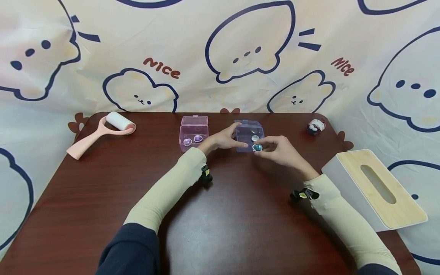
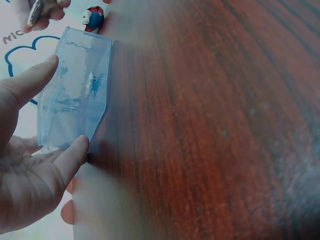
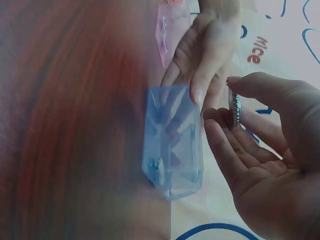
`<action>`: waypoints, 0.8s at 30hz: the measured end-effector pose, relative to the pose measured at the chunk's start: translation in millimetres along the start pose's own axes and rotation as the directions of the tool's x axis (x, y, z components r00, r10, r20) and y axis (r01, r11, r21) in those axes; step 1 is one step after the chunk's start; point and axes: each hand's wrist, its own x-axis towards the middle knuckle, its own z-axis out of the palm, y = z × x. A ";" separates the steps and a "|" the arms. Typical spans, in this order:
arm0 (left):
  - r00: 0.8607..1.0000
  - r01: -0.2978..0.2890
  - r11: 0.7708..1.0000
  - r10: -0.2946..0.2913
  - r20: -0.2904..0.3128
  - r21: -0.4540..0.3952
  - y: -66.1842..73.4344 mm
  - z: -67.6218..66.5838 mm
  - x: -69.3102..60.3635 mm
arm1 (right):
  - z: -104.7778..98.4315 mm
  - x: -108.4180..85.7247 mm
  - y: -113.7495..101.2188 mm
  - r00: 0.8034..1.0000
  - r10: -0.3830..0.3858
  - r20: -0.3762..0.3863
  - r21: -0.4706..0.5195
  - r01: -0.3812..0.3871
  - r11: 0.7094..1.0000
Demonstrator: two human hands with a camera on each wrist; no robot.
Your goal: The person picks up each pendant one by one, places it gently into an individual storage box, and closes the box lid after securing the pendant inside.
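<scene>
A clear blue plastic box (image 1: 244, 131) with its lid raised stands at the back middle of the table. My left hand (image 1: 223, 139) holds its left side, thumb at the front and fingers toward the back. Inside lies a small round silvery piece (image 1: 255, 138). Over the box's front right part, my right hand (image 1: 282, 152) pinches a teal ornament with a sparkling rim (image 1: 257, 147) between thumb and fingers. The right wrist view shows this ornament (image 3: 235, 107) edge-on, apart from the box. To the left, a pink box (image 1: 194, 129) stands with its lid up, holding two purple round ornaments (image 1: 193, 140).
A pink-handled lint roller (image 1: 99, 131) lies at the back left. A small figurine (image 1: 315, 126) stands at the back right corner. On the right edge is a white tissue box with a wooden top (image 1: 374, 187). A patterned cloth (image 1: 192, 46) hangs behind the table.
</scene>
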 end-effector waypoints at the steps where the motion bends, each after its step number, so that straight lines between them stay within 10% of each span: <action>1: 1.000 0.000 1.000 0.000 0.001 0.001 -0.2 0.3 0.0 | -1.2 1.9 1.7 1.000 -0.002 -0.007 0.009 0.002 1.000; 24: 0.999 0.013 1.000 -0.013 0.033 0.003 1.8 -1.3 -0.6 | -5.6 49.4 19.6 0.998 0.042 -0.036 0.039 -0.040 0.998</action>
